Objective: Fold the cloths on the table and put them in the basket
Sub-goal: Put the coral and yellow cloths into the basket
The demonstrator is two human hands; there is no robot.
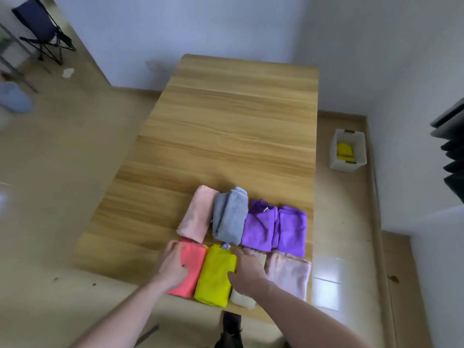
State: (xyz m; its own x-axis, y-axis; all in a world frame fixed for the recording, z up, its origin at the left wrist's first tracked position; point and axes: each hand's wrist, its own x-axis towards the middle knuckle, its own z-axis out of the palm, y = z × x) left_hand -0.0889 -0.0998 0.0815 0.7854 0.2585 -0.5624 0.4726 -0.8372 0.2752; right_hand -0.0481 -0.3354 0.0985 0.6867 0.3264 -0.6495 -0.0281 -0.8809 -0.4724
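Observation:
Several folded cloths lie in two rows at the near end of the wooden table (pixel 226 116). In the far row are a pale pink cloth (pixel 197 213), a grey cloth (pixel 229 214) and two purple cloths (pixel 259 226) (pixel 292 229). The near row holds a coral cloth (pixel 192 262), a yellow-green cloth (pixel 216 275), a cream cloth (pixel 242 297) and a light pink cloth (pixel 291 272). My left hand (pixel 173 266) rests flat on the coral cloth. My right hand (pixel 247 270) lies over the cream cloth, its thumb against the yellow-green one. The white basket (pixel 347 165) stands on the floor to the right with a yellow cloth (pixel 345 150) inside.
A dark folding chair (pixel 42 31) stands far left by the wall, with a blue bucket (pixel 13 96) near it. Dark panels (pixel 449 151) lean at the right edge. A dark object (pixel 231 327) sits below the table's near edge.

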